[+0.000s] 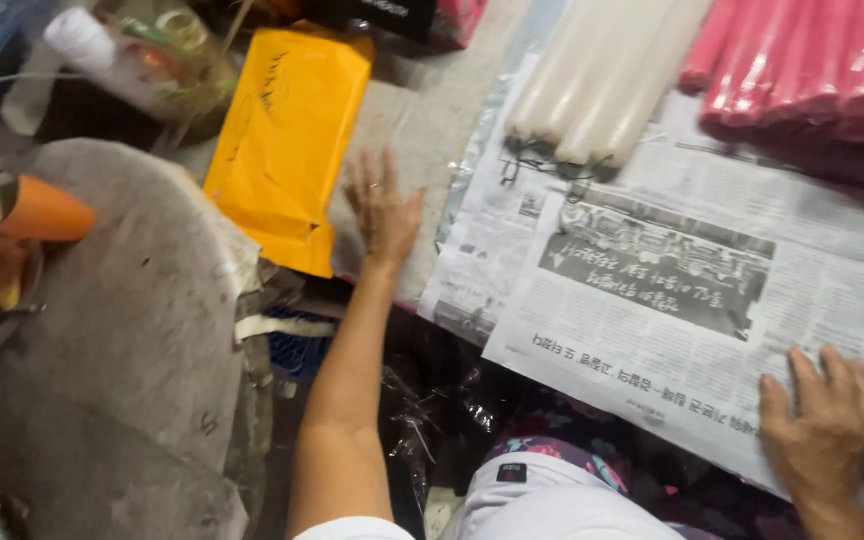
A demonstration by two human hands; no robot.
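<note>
The left hand [384, 208] is lying open beside the yellow envelope [287, 140] at upper centre, while the right hand [820, 420] is pressing flat on the newspaper [672, 300] at lower right.

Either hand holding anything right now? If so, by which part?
Nothing is gripped. The left hand is spread open beside the yellow padded envelope. The right hand lies flat on the newspaper near its front edge.

Pink candles [812, 70] cut off at top edge, newspaper [672, 300] print blurred, white candles' [592, 80] tops out of frame
</note>
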